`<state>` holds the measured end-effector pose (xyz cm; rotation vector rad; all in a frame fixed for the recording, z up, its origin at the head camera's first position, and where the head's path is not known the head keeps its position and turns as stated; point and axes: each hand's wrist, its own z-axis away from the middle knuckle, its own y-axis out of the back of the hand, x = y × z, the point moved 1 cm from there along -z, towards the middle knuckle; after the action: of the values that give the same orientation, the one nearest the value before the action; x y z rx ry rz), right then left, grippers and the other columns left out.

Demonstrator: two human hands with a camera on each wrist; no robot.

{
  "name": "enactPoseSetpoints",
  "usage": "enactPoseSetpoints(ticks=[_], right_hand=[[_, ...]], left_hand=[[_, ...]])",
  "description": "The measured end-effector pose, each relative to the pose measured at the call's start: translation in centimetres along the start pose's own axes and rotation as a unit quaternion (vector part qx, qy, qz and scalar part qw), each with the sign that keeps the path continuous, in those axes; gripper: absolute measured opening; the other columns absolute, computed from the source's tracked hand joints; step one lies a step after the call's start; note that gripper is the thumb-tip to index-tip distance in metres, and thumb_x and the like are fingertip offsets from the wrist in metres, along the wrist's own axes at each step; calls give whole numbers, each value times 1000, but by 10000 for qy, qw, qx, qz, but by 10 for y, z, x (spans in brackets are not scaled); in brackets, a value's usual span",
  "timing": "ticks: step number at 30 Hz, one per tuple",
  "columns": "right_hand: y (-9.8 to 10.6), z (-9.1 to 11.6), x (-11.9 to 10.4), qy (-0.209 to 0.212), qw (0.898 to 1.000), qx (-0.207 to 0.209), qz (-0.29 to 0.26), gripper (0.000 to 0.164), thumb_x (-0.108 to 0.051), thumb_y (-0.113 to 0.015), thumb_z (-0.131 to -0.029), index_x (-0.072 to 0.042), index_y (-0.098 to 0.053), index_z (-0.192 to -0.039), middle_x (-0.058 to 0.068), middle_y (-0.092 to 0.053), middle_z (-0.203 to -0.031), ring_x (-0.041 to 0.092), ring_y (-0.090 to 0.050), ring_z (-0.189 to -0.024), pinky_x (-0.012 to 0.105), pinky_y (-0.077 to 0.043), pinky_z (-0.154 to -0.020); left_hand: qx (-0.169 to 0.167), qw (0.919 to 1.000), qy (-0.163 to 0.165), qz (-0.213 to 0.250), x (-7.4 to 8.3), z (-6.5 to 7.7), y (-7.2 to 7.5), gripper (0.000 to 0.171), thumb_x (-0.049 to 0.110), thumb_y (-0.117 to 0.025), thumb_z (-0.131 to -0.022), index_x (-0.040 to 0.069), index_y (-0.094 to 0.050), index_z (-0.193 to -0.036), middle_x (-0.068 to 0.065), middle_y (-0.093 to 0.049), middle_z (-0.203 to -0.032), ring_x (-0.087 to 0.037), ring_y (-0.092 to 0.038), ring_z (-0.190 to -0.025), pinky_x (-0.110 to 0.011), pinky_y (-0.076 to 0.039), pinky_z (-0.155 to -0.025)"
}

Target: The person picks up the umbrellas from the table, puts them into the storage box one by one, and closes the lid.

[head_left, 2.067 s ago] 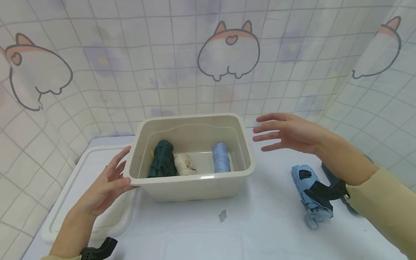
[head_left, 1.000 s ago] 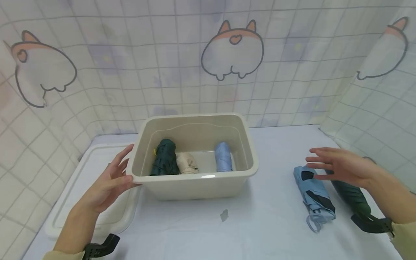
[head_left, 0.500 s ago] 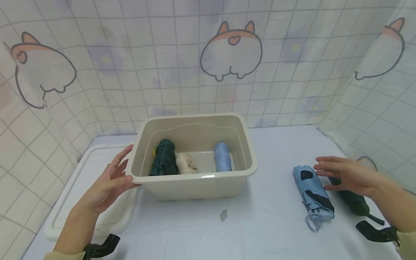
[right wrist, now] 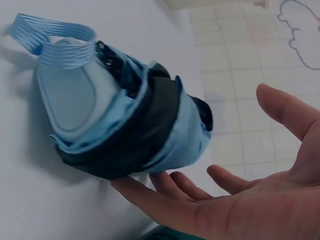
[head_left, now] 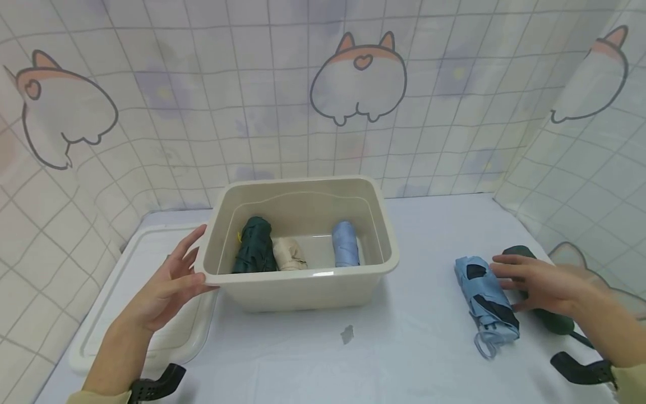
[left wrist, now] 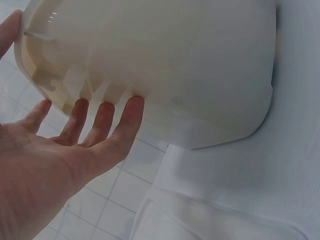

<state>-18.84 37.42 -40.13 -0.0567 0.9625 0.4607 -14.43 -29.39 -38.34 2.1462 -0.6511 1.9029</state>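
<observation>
My left hand point(head_left: 164, 289) rests at the left front corner of a cream storage bin point(head_left: 303, 292); in the left wrist view its spread fingertips point(left wrist: 131, 107) touch the outer wall. On the right, my right hand point(head_left: 547, 286) lies beside a folded light blue and black umbrella point(head_left: 487, 300), fingers extended and the thumb apart from it. The right wrist view shows fingertips point(right wrist: 125, 185) at the underside of that umbrella's rolled cloth, near its pale blue handle point(right wrist: 75, 100). A dark green folded umbrella point(head_left: 555, 324) lies partly hidden under my right hand.
Inside the bin are a dark green rolled umbrella point(head_left: 254, 247), a small beige roll point(head_left: 289, 255) and a light blue roll point(head_left: 346, 245). A white lid point(head_left: 187, 342) lies on the left. A patterned curtain point(head_left: 282, 134) borders the white table point(head_left: 393, 348).
My right hand has moved from beside the bin's right rim to the right and down, and its fingers now reach the light blue umbrella. My left hand stays at the bin.
</observation>
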Motion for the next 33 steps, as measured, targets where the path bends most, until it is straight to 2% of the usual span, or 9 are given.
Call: enactPoseSetpoints(ticks=[4, 7, 11, 17, 24, 33], right_hand=[[-3, -4, 3, -168, 9998, -82, -3, 88, -35, -50, -109, 5, 11, -159, 37, 17, -160, 62, 7, -144, 81, -24, -101], [-5, -5, 4, -217, 9998, -23, 19, 90, -33, -52, -108, 5, 12, -158, 37, 17, -160, 61, 8, -144, 82, -23, -101], [-7, -7, 6, -235, 9996, 106, 84, 95, -28, -58, -105, 5, 13, -158, 39, 13, -159, 61, 3, -144, 81, -24, -102], [-10, -9, 10, -275, 9985, 267, 385, 99, -24, -66, -101, 8, 9, -157, 44, 11, -157, 63, -5, -141, 78, -28, -102], [-14, -10, 11, -228, 9955, 408, 825, 100, -29, -68, -100, 12, 4, -156, 46, -2, -155, 63, -18, -139, 74, -40, -97], [-21, -9, 6, -91, 9898, 451, 1347, 104, -35, -70, -98, 11, 2, -156, 45, -13, -152, 67, -21, -137, 69, -47, -92]], left_hand=[[-23, 10000, -19, 49, -1, 0, 0, 82, -7, -52, -101, 22, -11, -166, -11, -29, -157, -22, -48, -135, -42, -52, -99], [-31, 10000, -33, 71, -1, -1, 0, 82, -8, -52, -101, 22, -11, -166, -11, -29, -156, -22, -47, -135, -42, -52, -99], [-25, 10000, -42, 73, -1, -1, 0, 82, -8, -51, -101, 21, -12, -166, -11, -29, -157, -23, -50, -134, -42, -52, -99], [14, 10000, -31, 29, 0, 0, 0, 82, -8, -52, -101, 22, -13, -166, -10, -29, -157, -23, -50, -134, -42, -52, -99], [5, 10000, -14, -16, -1, 0, 1, 81, -7, -52, -101, 23, -13, -166, -10, -29, -156, -21, -46, -136, -42, -52, -99], [-17, 10000, -20, -13, -3, 0, 3, 81, -7, -51, -102, 23, -12, -166, -10, -29, -156, -21, -45, -136, -42, -52, -99]])
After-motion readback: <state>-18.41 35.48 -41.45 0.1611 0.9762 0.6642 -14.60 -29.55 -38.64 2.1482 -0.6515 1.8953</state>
